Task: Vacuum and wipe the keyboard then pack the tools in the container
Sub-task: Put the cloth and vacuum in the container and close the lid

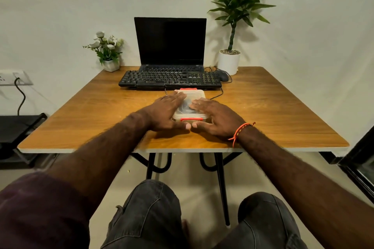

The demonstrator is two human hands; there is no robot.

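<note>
Now both my hands lie flat on the box (193,95), a clear plastic one with rounded corners and red clips at its near and far ends. My left hand (165,112) and right hand (215,116) have straight fingers spread over the lid, and my thumbs meet in front of the near clip. It sits on the smooth wooden table (273,107), just before the black keyboard (170,79).
</note>
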